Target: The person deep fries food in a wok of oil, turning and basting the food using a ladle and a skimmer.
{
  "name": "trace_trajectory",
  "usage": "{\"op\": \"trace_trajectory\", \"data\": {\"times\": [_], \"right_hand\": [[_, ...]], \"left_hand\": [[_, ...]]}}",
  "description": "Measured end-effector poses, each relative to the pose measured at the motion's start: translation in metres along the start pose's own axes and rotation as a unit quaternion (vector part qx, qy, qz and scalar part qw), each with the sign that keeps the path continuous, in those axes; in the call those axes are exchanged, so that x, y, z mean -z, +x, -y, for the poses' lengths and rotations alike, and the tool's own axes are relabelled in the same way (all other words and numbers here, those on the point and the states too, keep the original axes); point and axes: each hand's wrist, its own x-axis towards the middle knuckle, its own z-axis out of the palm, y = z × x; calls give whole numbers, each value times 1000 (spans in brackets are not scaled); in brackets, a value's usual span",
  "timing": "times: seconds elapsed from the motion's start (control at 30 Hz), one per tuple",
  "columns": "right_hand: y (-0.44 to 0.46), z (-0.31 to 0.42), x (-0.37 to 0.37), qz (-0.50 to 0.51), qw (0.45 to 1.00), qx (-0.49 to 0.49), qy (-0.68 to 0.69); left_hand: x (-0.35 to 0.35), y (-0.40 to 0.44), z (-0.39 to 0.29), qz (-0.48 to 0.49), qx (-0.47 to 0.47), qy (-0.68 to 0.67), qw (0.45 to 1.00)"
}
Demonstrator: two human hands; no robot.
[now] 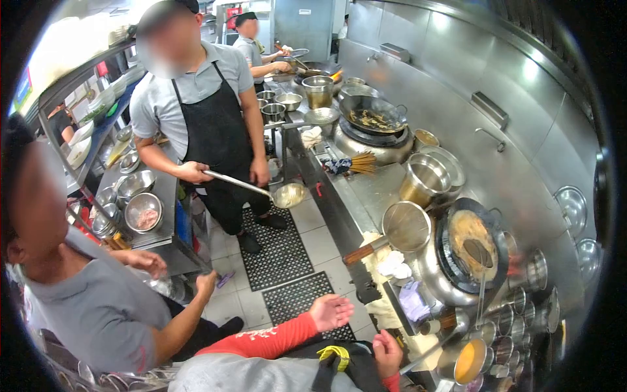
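Note:
My left hand [331, 312] reaches forward over the floor mat, palm turned up and fingers stretched out, with nothing in it. Close to my apron, my right hand [387, 353] has its fingers curled, and I see nothing in them. The metal handle of a ladle [434, 347] passes just beside that hand. Past it, a pot of orange liquid [469, 361] stands at the lower right. A wok [498, 251] on the burner holds brownish liquid [467, 228], with a ladle-like tool [477, 251] resting in it.
A wood-handled strainer [406, 226] lies by the burner near a purple cloth [413, 302]. Several seasoning pots [509, 326] stand to the right. One co-worker [209, 111] holds a long ladle [287, 195] over the aisle; another person [98, 300] stands close on my left. A second wok [372, 117] sits farther back.

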Motion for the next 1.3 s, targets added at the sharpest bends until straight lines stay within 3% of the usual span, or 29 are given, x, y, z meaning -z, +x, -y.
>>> {"op": "trace_trajectory", "data": {"times": [0.2, 0.37, 0.43, 0.5, 0.57, 0.63, 0.73, 0.83, 0.93, 1.1, 1.3], "right_hand": [[-10, 58, -3, 169, 976, -43, 131], [-16, 50, -9, 284, 955, 31, 83], [-21, 59, -5, 286, 953, -10, 101], [-27, 47, -4, 241, 953, 55, 176], [-36, 39, 3, 196, 966, 77, 149], [-40, 38, 6, 208, 960, 45, 181], [-47, 41, 13, 47, 990, 114, 67], [-56, 48, 35, 102, 966, 123, 203], [-42, 23, 21, 31, 964, 236, 119], [-53, 35, 29, 77, 977, 112, 166], [-45, 34, 23, 145, 976, 38, 157]], "left_hand": [[-56, 18, 33, 91, 63, 77, 991], [-66, 28, 94, 156, 182, 184, 953], [-53, 27, 116, 248, 179, 164, 938], [-67, 12, 119, 215, 221, 242, 920], [-81, 8, 123, 163, 261, 326, 894], [-91, 11, 130, 129, 281, 384, 870], [-96, 18, 140, 162, 306, 411, 843], [-107, 18, 151, 164, 326, 418, 832], [-105, 26, 157, 188, 347, 398, 828], [-109, 28, 158, 189, 345, 392, 832], [-104, 30, 149, 232, 314, 359, 848]]}}
